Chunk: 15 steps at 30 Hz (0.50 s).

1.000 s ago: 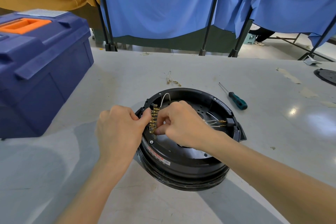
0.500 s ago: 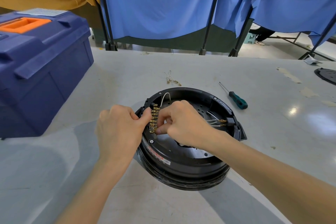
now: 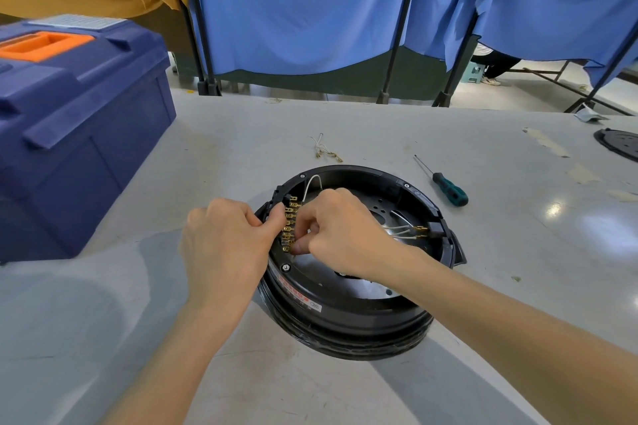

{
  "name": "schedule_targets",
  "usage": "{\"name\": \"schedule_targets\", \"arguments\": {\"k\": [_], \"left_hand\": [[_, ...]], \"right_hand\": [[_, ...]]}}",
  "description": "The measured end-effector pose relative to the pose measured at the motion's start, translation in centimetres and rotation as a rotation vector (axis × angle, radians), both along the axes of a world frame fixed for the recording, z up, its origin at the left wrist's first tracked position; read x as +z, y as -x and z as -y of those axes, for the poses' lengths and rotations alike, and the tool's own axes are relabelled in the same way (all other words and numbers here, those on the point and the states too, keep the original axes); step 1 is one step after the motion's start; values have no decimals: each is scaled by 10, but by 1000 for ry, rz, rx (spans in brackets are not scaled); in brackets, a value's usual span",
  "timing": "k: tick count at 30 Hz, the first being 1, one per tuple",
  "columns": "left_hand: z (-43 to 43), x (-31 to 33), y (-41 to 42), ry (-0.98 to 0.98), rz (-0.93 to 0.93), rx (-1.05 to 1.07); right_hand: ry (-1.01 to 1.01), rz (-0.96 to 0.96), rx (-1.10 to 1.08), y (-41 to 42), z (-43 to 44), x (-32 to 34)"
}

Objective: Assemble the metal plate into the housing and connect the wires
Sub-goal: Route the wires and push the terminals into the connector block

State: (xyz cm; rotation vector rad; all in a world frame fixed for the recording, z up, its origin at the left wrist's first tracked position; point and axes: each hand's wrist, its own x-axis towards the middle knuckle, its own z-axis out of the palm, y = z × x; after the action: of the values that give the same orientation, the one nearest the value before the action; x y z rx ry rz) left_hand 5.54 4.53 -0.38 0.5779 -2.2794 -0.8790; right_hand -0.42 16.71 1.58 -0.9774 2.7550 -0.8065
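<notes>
Round black plastic housing (image 3: 345, 317), open side up, on grey table (image 3: 518, 235). Brass terminal row (image 3: 289, 221) at left rim, long axis near-to-far. Left hand (image 3: 224, 245) grips rim; right hand (image 3: 345, 235) pinches row's near end.

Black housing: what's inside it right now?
Visible inside the black housing: perforated metal plate, a row of brass terminals at the left rim, white wires with brass ends at the right. The right hand, pinching at the lowest terminal, covers the plate's centre.
</notes>
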Motion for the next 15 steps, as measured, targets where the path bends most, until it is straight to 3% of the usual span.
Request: {"name": "schedule_targets", "arguments": {"k": [8,13,15], "left_hand": [[0,0,0,-12,8,10],[0,0,0,10,14,18],[0,-1,-1,46,30,39]], "right_hand": [[9,29,-42,-3,3,1],[306,275,-173,-10,-18,7],[340,393,-249,-14,-24,7]]}}
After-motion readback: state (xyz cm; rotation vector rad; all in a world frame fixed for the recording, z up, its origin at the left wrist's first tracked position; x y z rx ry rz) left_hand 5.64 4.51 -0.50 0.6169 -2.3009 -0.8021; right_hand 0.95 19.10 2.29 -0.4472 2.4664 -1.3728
